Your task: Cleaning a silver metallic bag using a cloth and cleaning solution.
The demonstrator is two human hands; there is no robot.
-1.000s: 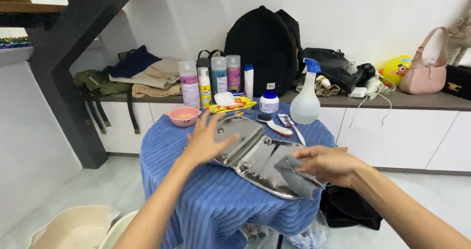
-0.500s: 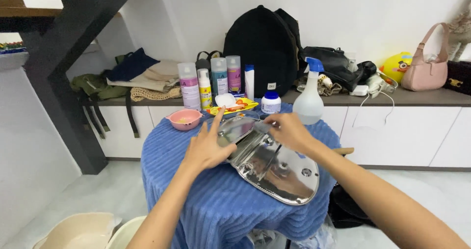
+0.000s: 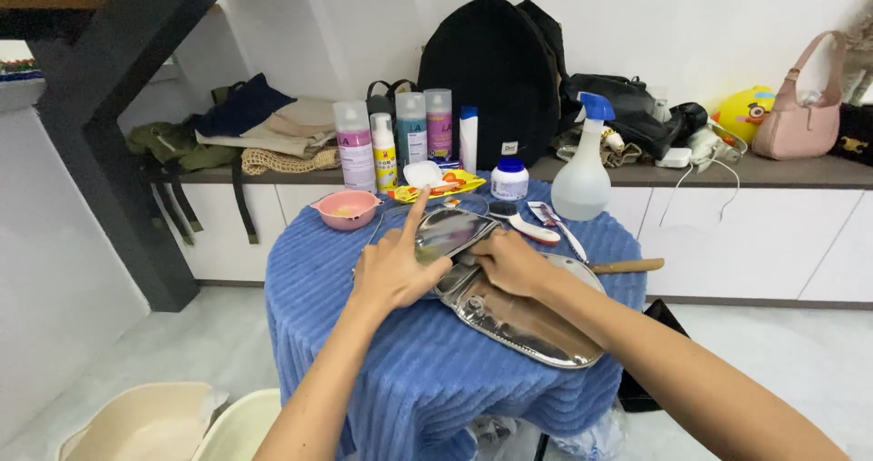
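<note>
A shiny silver bag (image 3: 532,320) lies flat on a round table under a blue ribbed cloth (image 3: 409,370). My left hand (image 3: 396,265) rests open on the bag's upper left end, palm down, index finger stretched toward the back. My right hand (image 3: 509,261) presses on the bag just beside it, with fingers curled on a grey cloth that is mostly hidden under the hand. The two hands almost touch.
Behind the bag stand a pink bowl (image 3: 346,209), a yellow tray (image 3: 441,186), a white jar (image 3: 509,179), a spray bottle (image 3: 582,184) and several bottles (image 3: 355,147). A wooden handle (image 3: 627,265) sticks out to the right. A black backpack (image 3: 491,70) and a pink handbag (image 3: 800,120) sit on the counter. Beige basins (image 3: 136,420) are on the floor.
My right hand went from the bag's lower right end up to its far end, then back to the middle next to my left hand. The left hand stayed on the bag.
</note>
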